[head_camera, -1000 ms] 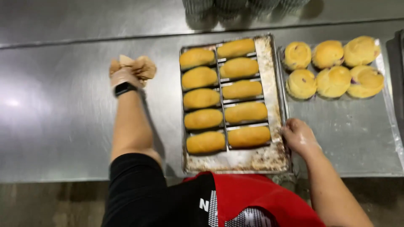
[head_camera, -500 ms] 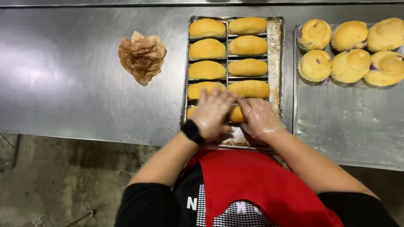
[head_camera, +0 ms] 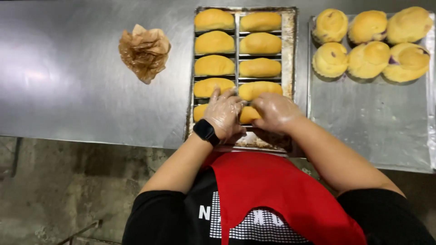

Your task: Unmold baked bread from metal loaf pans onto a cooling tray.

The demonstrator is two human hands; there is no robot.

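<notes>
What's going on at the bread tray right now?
A person in clear gloves has both hands on the nearest row of a baking tray of long golden loaves. The left hand and right hand cover the two closest loaves; how firm the grip is cannot be told. A second tray to the right holds six round buns. Crumpled brown paper lies on the steel table to the left.

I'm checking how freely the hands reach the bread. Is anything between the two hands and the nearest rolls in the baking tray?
Nothing visible. The left hand and right hand, in thin clear gloves, already rest on the nearest rolls in the baking tray.
</notes>
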